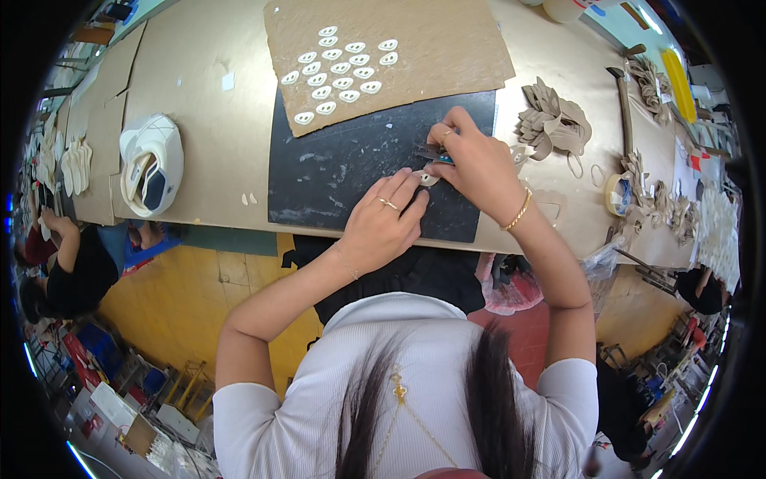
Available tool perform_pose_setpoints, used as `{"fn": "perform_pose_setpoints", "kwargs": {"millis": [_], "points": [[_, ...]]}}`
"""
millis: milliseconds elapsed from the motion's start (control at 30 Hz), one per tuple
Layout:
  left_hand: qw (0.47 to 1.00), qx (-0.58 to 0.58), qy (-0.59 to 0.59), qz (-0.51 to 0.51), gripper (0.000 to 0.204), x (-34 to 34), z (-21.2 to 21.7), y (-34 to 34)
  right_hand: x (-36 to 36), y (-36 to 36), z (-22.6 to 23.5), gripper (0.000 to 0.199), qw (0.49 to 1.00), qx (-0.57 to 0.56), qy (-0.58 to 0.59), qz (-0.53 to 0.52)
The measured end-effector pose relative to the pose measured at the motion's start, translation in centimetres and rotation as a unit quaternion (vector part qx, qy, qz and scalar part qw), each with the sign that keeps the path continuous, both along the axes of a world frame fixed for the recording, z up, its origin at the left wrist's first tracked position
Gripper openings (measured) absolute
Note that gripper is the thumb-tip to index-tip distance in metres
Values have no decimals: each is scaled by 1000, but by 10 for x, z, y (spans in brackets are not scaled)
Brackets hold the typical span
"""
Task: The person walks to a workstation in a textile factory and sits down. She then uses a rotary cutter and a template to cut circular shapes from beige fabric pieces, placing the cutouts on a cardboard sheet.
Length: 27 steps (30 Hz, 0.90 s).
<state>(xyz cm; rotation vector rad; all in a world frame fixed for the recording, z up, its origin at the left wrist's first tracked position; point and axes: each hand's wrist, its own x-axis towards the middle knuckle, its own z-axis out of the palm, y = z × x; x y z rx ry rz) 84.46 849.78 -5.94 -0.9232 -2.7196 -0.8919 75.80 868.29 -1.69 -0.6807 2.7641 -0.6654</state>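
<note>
Over a black mat (343,172) my two hands meet around a small white piece (428,178) with a dark hole. The fingers of my left hand (384,207) press the piece against the mat. My right hand (476,160) is closed around a small dark tool (435,153) with a teal part, right beside the piece; its kind is partly hidden by my fingers. Beyond the mat, several similar white rounded pieces (342,83) with two holes each lie in rows on a brown board (447,48).
A white shoe (152,165) stands on the table at the left. To the right lie a pile of beige cut pieces (552,120), a hammer (625,112) and a roll of tape (617,195). Another person (80,255) sits at the far left.
</note>
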Motion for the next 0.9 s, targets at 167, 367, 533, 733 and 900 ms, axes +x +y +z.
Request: {"fn": "perform_pose_setpoints", "kwargs": {"millis": [167, 367, 533, 733, 900], "points": [[999, 42, -4, 0, 24, 0, -9, -2, 41, 14, 4, 34, 987, -124, 41, -94], [1000, 10, 0, -18, 26, -1, -11, -3, 90, 15, -16, 57, 997, -38, 30, -59], [1000, -4, 16, -27, 22, -2, -9, -5, 90, 13, -26, 57, 989, -68, 33, -127], [999, -22, 21, -13, 34, 2, -6, -2, 92, 15, -35, 57, 979, -114, 92, -138], [1000, -10, 10, -4, 50, 2, -12, -3, 97, 19, -32, 56, 986, -58, 130, -84]]}}
